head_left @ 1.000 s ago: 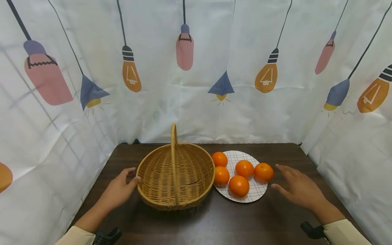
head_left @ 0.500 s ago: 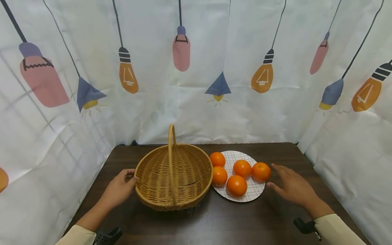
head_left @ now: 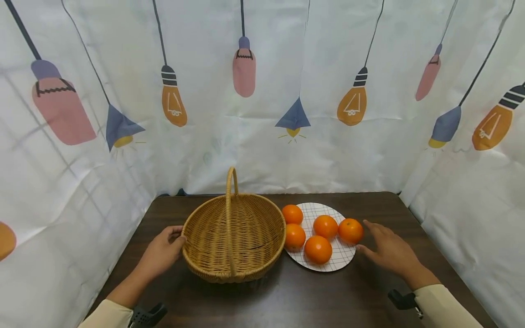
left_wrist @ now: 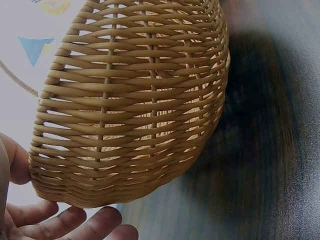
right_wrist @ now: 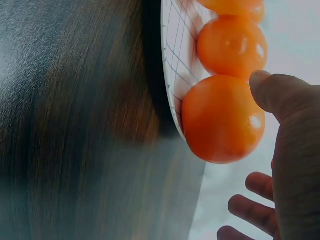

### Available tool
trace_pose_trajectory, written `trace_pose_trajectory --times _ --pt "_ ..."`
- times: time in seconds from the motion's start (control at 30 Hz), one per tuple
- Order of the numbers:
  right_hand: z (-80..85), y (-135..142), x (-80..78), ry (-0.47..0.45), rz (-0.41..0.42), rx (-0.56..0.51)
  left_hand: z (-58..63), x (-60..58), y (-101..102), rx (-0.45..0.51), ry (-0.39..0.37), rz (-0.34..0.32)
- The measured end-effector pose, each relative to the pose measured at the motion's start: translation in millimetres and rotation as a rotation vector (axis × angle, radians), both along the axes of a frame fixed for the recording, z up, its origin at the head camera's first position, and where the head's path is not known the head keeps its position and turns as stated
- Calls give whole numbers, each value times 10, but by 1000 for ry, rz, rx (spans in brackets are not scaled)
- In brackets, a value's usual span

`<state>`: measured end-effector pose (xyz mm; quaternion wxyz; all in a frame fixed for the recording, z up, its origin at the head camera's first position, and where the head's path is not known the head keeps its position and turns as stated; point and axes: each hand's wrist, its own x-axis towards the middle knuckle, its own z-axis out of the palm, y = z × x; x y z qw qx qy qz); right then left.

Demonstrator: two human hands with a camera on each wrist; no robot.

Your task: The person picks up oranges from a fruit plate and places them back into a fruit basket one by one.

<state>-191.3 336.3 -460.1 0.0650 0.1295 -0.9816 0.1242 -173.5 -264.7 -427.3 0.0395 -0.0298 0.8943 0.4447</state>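
Observation:
A wicker basket with a tall arched handle stands on the dark wooden table. My left hand grips its left rim, the thumb at the edge and the fingers along the outer side. The left wrist view shows the basket's woven wall close up between thumb and fingertips. To its right lies a white plate with a grid pattern, bearing several oranges. Beside the rightmost orange my right hand hovers with relaxed fingers, holding nothing. In the right wrist view the thumb overlaps that orange.
The dark tabletop extends in front of the basket and plate. A white curtain printed with lamps and bulbs hangs behind the table and along both sides. The basket's right rim stands close to the left oranges.
My left hand has closed on the basket's rim. The right hand has come slightly nearer the rightmost orange. The head view has shifted a little; basket and plate keep their places.

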Motion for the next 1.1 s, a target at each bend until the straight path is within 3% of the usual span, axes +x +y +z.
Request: trace_pose_trajectory --times 0.37,1.1 --pt "-155 -19 -165 -15 -8 -23 7 -24 31 3 2 13" --pt "-266 -83 -352 -82 -64 -69 -14 -7 28 2 12 36"
